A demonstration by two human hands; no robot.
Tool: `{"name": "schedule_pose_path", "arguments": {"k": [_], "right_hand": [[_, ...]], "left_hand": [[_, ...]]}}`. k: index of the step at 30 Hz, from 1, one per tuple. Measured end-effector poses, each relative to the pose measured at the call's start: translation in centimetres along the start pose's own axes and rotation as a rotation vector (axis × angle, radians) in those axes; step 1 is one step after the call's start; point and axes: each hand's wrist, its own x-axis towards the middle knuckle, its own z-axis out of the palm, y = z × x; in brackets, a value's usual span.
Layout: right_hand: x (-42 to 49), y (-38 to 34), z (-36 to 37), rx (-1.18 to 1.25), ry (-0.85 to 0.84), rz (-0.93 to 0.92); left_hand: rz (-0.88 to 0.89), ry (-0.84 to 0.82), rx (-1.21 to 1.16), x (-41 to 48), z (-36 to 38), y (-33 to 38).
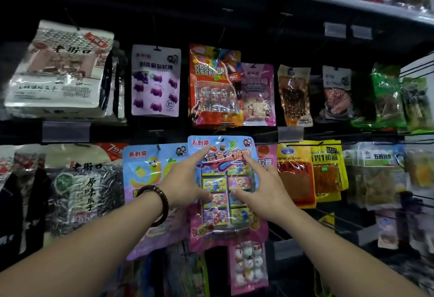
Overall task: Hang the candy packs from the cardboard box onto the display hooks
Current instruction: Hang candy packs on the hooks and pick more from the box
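we find the rack (145, 129) stocked across two rows, its packs hung by their top holes so the fronts face out. the candy pack (226, 179) sits mid lower row, overlapping the banana pack (145, 170) on its left. the left hand (185, 179) and right hand (265, 186) lie spread on its front, fingers straight and clamped on nothing. we judge they steady it flat while its hole seats. the hook (221, 140) at its top edge barely shows, so seating is unconfirmed. the box is out of view.
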Motion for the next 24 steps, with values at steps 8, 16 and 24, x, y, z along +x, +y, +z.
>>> {"name": "schedule_pose_path", "arguments": {"k": [8,16,24], "right_hand": [[1.3,0.7,0.0,-0.067,0.002,0.000],[1.9,1.1,0.1,-0.094,-0.019,-0.007],[4.1,1.2,1.6,-0.057,-0.128,0.091]], "left_hand": [[-0.054,-0.013,-0.039,1.3,0.7,0.4],[-0.098,-0.041,0.017,2.2,0.9,-0.1],[-0.167,-0.047,0.206,3.0,1.4,-0.6]]}}
